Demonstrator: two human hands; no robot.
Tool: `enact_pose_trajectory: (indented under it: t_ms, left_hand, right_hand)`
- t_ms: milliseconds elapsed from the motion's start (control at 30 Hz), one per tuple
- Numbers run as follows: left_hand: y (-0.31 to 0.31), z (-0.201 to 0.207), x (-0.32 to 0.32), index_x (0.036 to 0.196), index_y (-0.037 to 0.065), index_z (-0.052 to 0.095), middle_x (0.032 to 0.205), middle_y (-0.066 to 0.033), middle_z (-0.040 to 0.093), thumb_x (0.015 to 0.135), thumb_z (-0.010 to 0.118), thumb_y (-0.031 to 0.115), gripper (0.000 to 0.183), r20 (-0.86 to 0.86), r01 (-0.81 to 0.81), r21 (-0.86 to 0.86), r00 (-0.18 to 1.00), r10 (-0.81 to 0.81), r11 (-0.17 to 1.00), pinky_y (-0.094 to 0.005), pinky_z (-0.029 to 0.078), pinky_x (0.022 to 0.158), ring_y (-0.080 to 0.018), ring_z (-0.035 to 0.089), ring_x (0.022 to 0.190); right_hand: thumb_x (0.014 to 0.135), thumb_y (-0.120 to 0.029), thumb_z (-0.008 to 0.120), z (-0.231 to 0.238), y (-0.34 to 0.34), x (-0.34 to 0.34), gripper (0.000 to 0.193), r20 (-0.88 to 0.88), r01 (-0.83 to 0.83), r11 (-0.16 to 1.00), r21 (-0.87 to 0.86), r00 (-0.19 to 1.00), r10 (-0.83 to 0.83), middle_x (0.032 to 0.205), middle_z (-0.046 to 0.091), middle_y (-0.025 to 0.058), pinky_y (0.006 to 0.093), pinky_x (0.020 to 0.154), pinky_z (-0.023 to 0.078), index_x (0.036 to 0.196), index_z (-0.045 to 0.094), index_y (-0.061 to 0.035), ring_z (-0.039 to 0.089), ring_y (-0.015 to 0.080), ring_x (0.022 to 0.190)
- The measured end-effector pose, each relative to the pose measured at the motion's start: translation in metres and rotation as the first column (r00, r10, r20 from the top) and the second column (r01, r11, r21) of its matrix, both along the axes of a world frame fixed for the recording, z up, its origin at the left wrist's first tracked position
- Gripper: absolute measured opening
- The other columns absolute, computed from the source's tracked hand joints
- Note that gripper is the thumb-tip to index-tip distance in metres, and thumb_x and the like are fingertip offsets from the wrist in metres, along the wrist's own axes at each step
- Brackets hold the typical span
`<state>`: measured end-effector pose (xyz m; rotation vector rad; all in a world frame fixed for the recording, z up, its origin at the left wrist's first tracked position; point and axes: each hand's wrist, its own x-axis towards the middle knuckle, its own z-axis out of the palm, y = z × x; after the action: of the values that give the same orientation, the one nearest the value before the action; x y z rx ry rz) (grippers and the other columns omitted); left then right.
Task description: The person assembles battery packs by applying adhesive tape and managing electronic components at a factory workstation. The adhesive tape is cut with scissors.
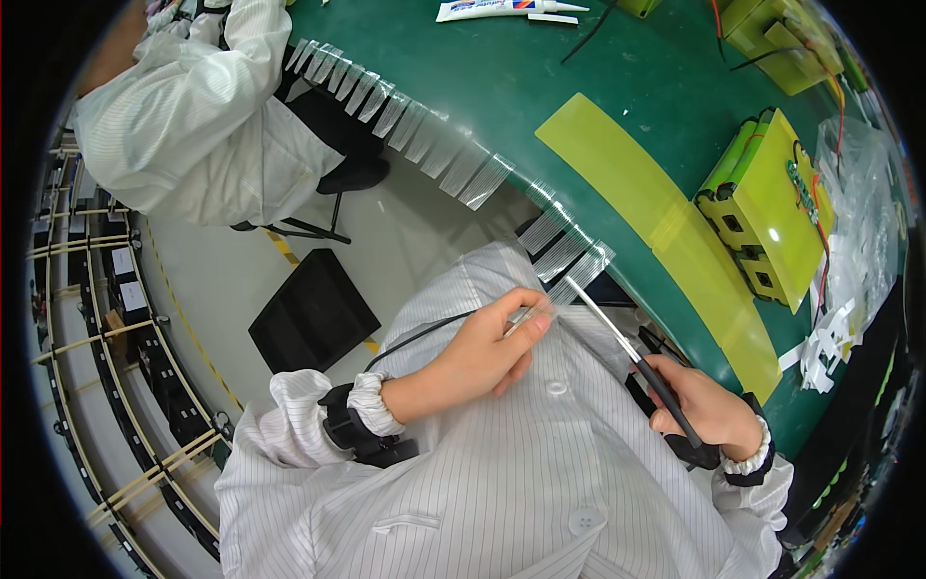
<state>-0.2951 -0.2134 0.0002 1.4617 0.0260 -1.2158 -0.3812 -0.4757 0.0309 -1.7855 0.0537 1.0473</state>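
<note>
My left hand [482, 349] is closed, thumb and fingers pinching the lower end of a clear tape strip [579, 275] at the table's near edge. In my right hand [709, 400] is a long slim tool [629, 349] with a pale, narrow blade and a black handle; its exact kind is unclear. The tool's tip lies against or very near the strip. Along the same edge hangs a row of more clear tape strips [415, 130], stuck on by their upper ends.
Yellow-green sheets [617, 183] lie end to end on the green table [463, 68]. A battery pack [772, 212] with wires stands at right, beside clear plastic bags [858, 232]. A white tube [492, 10] lies at the back. Another person's sleeve [193, 106] is at left, near a black box [313, 309].
</note>
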Motion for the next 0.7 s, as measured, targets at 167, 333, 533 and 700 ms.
enact_pose_trajectory:
  t_ms: [167, 333, 533, 700]
  left_hand:
    - [-0.001, 0.001, 0.001, 0.112, 0.008, 0.043, 0.05, 0.0004, 0.045, 0.095, 0.041, 0.028, 0.027, 0.01, 0.0, 0.003, 1.0, 0.0, 1.0, -0.0207, 0.029, 0.035, -0.0059, 0.037, 0.035]
    - [0.0, -0.001, 0.002, 0.112, 0.008, 0.043, 0.05, 0.0007, 0.044, 0.095, 0.041, 0.029, 0.027, 0.002, 0.008, 0.009, 1.0, -0.008, 1.0, -0.0206, 0.028, 0.035, -0.0053, 0.037, 0.036]
    - [0.001, -0.001, 0.0, 0.112, 0.007, 0.044, 0.049, 0.0013, 0.043, 0.095, 0.042, 0.03, 0.029, -0.002, 0.016, 0.017, 1.0, -0.016, 1.0, -0.0203, 0.028, 0.035, -0.0048, 0.036, 0.036]
    - [0.007, 0.003, 0.001, 0.113, 0.007, 0.044, 0.049, 0.0021, 0.042, 0.094, 0.043, 0.029, 0.029, -0.009, 0.022, 0.012, 1.0, -0.022, 1.0, -0.0202, 0.028, 0.037, -0.0046, 0.035, 0.038]
  right_hand:
    - [0.064, -0.051, 0.074, -0.001, 0.003, 0.005, 0.079, -0.047, 0.086, 0.996, 0.001, 0.995, -0.085, 0.068, 0.052, 0.0081, 0.0289, 0.058, 0.04, 0.112, 0.047, 0.0057, 0.049, 0.0166, 0.06]
    - [0.064, -0.044, 0.077, 0.0, 0.004, 0.008, 0.071, -0.097, 0.146, 0.989, 0.015, 0.985, -0.144, 0.063, 0.049, 0.0045, 0.0266, 0.053, 0.037, 0.108, 0.051, 0.0056, 0.045, 0.0128, 0.057]
    - [0.067, -0.038, 0.077, 0.002, 0.009, 0.009, 0.058, -0.107, 0.189, 0.982, -0.024, 0.976, -0.191, 0.058, 0.045, 0.0015, 0.0238, 0.049, 0.033, 0.098, 0.056, 0.0063, 0.039, 0.0084, 0.053]
    - [0.07, -0.035, 0.075, 0.005, 0.017, 0.009, 0.049, -0.042, 0.188, 0.979, -0.083, 0.98, -0.192, 0.057, 0.042, 0.0019, 0.0244, 0.047, 0.031, 0.091, 0.059, 0.0059, 0.036, 0.0081, 0.053]
